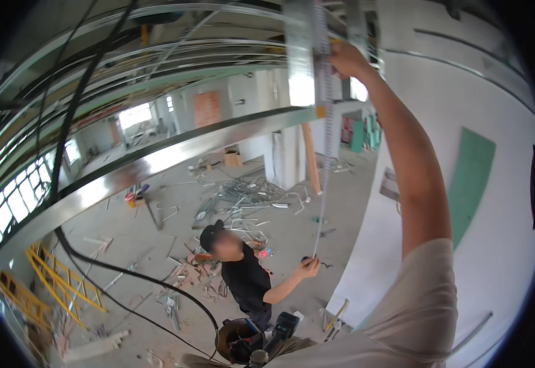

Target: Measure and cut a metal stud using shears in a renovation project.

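My right arm reaches up from the lower right, and my right hand [347,60] is closed at the edge of an upright metal stud [301,58]. Its fingers press on the pale tape measure blade [327,132], which runs down past the stud; the fingertips are partly hidden. Below, a person [246,279] in a black shirt and cap holds the tape's lower end, with a small dark case [307,260] in hand. A long metal channel [175,150] crosses in front of me and meets the stud. My left hand is out of view.
Black cables [151,279] hang at the left. Below me are a bucket [234,337] and a dark power tool [284,325]. Yellow ladders [62,285] stand lower left. Metal offcuts [246,193] litter the floor. White board [427,202] rises at the right.
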Motion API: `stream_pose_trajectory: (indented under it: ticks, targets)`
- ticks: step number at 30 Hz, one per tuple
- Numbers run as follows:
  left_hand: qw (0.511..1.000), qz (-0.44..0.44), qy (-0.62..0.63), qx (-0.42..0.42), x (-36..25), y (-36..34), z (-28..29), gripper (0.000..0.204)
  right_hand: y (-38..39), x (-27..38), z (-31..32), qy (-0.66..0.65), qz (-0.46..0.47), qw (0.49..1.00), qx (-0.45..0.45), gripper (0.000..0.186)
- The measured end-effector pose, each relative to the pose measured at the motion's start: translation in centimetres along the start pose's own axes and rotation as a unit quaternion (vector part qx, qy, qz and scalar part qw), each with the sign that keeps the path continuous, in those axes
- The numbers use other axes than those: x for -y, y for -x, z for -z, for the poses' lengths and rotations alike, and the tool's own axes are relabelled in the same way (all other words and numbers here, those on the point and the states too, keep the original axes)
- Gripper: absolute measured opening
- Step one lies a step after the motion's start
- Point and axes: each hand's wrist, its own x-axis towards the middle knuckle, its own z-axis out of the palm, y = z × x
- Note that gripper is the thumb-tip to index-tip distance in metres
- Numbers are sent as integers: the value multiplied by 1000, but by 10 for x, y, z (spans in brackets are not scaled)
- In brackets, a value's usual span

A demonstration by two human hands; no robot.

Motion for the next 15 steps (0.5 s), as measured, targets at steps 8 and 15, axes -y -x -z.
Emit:
stream_pose_trajectory:
  ticks: [8, 15]
  targets:
    - [990, -32, 126, 52, 5, 9, -14, 30, 20, -40, -28, 18, -27, 985, -171, 35]
    - [992, -101, 78, -5, -8, 17, -20, 31, 12, -92, -61, 258, -19, 965, -51, 38]
